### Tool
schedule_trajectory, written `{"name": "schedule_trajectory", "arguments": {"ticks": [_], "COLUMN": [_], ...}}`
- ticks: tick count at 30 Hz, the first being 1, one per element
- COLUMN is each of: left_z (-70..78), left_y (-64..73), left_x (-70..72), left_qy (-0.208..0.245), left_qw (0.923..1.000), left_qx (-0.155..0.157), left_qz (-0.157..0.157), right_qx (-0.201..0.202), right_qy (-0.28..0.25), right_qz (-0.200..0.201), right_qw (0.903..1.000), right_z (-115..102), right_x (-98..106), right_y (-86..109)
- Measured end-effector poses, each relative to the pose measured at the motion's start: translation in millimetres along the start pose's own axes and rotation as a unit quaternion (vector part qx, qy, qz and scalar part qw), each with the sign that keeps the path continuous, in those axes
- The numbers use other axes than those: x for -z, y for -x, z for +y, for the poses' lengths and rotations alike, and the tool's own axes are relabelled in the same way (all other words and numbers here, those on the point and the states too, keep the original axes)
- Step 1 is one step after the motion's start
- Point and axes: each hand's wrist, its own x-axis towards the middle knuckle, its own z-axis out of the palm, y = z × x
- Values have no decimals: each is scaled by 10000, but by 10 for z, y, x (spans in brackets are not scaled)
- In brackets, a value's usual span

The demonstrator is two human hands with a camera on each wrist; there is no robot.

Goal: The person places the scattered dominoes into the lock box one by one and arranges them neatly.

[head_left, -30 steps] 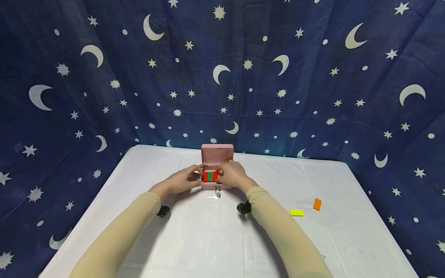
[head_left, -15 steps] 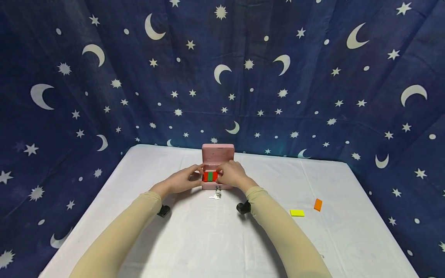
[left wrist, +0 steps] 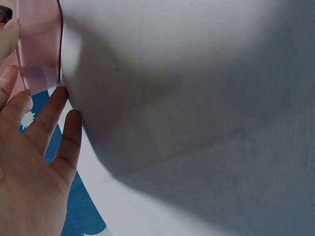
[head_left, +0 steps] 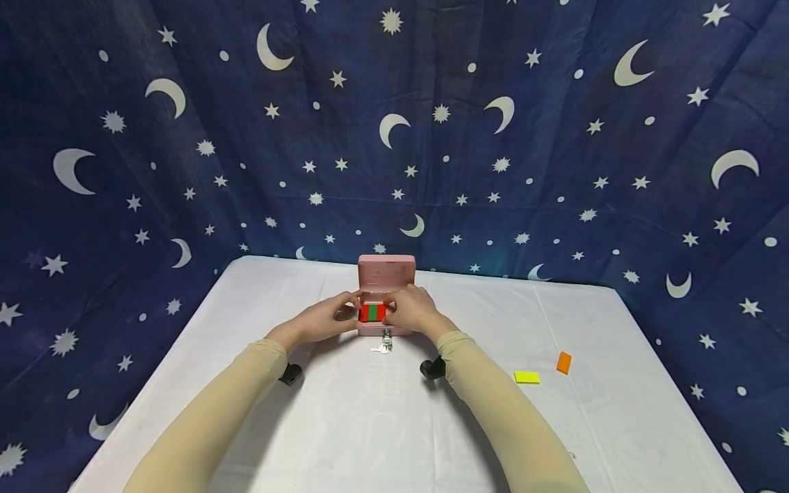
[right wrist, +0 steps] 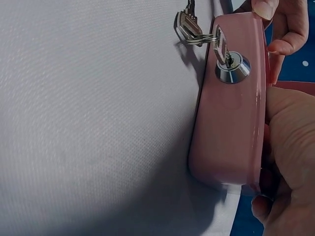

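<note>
Pinching the right-end red block (head_left: 381,313) between thumb and finger, my right hand (head_left: 414,308) reaches into an open pink box (head_left: 374,331). My left hand (head_left: 322,319) touches the left end of that box, thumb at the front corner and fingers spread wide along the side; whether it really grips, I cannot tell. A green block (head_left: 372,313) sits against my red one, and a second red block (head_left: 364,313) lies beyond it, all three in a row inside the box. Behind them the lid (head_left: 386,272) stands raised. A round silver lock (right wrist: 233,71) is set in the front wall, one key in it and more keys (right wrist: 189,24) hanging on the same ring.

Under everything spreads a white tablecloth (head_left: 370,424), finely woven, with faint creases and a few dark specks; my forearms throw soft grey shadows across it. The box stands toward the far edge, around the middle. Well off to my right, a yellow block (head_left: 527,378) and an orange block (head_left: 564,363) lie near each other, apart. Dark blue curtains (head_left: 351,133) close in the back and both sides, slightly wrinkled, printed with pale moons, stars and dots.
</note>
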Motion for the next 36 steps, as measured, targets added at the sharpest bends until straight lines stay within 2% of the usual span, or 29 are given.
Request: {"name": "schedule_trajectory", "arguments": {"ticks": [6, 10, 17, 24, 32, 36], "left_z": [5, 5, -4, -15, -3, 10], "left_y": [10, 17, 33, 26, 8, 3], "left_x": [-3, -7, -10, -11, -34, -35], "left_qy": [41, 27, 23, -8, 31, 2], "left_qw": [10000, 10000, 10000, 10000, 9999, 10000], "left_qx": [-4, 1, 26, 6, 122, 35], "left_qz": [-4, -1, -12, 10, 17, 27], "right_qx": [50, 253, 556, 736, 768, 673], "right_qy": [-165, -225, -597, -579, -560, -659], "right_qz": [61, 169, 374, 509, 839, 1071], "right_qw": [9998, 9993, 9960, 9943, 9919, 9898], "right_z": [13, 15, 32, 89, 379, 604], "right_x": [30, 93, 186, 274, 331, 397], "right_y": [37, 100, 279, 479, 781, 977]}}
